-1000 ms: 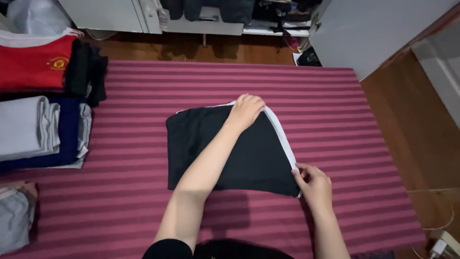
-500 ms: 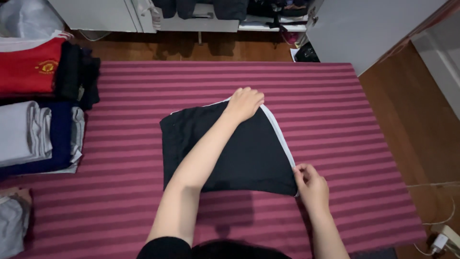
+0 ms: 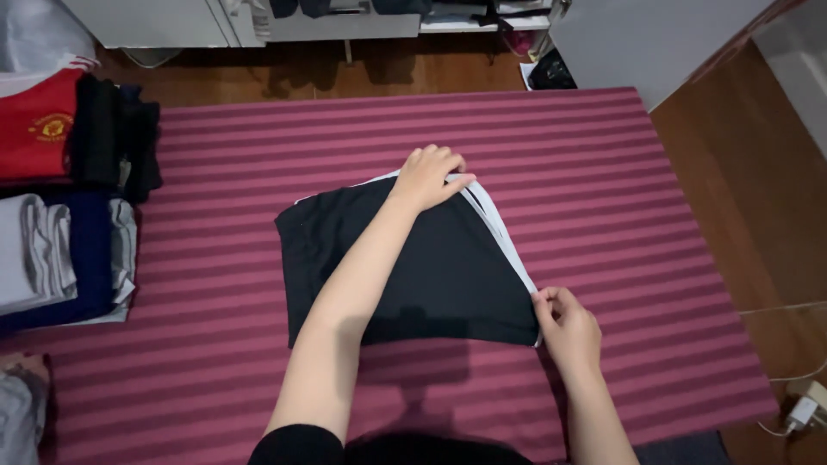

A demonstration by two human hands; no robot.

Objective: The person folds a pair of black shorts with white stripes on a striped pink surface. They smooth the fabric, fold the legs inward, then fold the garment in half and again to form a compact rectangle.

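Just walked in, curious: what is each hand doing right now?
Left hand: pinching the far right corner of the folded black garment.
Right hand: pinching its near right corner.

Brown wood floor (image 3: 741, 172); white cabinets (image 3: 146, 13) behind; dim light.

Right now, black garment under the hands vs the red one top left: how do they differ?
The black garment lies alone mid-mat, white-trimmed, with the left hand on its far corner and the right hand pinching its near corner. The red garment sits untouched in a stack at the edge, bearing a crest. Both are folded flat.
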